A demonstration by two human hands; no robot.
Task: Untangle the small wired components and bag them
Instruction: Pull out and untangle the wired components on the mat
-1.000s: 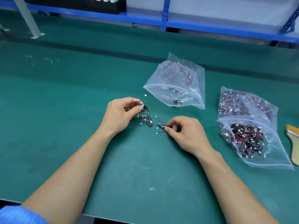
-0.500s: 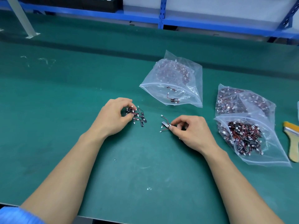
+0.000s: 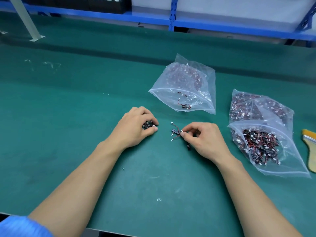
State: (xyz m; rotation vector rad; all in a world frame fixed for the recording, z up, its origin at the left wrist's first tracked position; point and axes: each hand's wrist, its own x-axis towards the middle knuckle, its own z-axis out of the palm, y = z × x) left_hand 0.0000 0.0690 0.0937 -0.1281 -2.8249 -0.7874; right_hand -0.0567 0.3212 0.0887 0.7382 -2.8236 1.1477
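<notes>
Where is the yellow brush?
In the head view, the yellow brush lies at the far right of the green table, just beside the open bag full of wired components.

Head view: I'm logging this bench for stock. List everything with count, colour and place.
table: one, green, under everything.
middle bag: one, clear, centre back.
rear bag: one, clear, right.
front bag: one, clear, overlapping it.
brush: one, yellow, right edge.
shelf frame: one, blue, far side.
clump of parts: one, black-red, centre.
single part: one, black-red, beside it.
left hand: one, gripping the clump.
right hand: one, pinching the single part.
</notes>
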